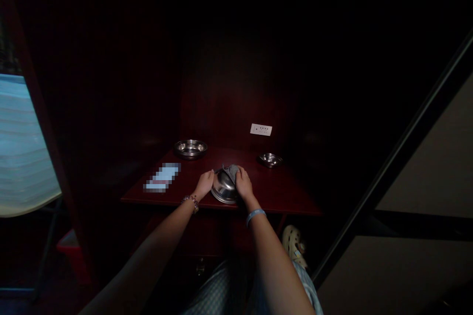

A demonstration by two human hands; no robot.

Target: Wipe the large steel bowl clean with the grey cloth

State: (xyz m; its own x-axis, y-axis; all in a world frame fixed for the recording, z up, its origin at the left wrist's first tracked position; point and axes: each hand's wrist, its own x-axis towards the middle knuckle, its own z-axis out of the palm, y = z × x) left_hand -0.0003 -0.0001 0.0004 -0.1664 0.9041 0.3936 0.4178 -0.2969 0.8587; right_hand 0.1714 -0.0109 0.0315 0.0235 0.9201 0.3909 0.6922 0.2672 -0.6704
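A shiny metal bowl (223,188) is between my hands at the front of the dark red desk, its rounded underside facing up toward me. My left hand (204,184) grips its left rim with the fingers closed. In my right hand (244,183) is a grey cloth (232,171), pressed against the upper right of the bowl's outside. Part of the bowl's right side is hidden behind the right hand.
A larger metal bowl (191,149) stands at the desk's back left, and a small metal bowl (270,159) at the back right. A blurred-out flat item (162,177) lies at left. A white socket plate (261,130) is on the back wall. The desk (288,192) has dark side walls.
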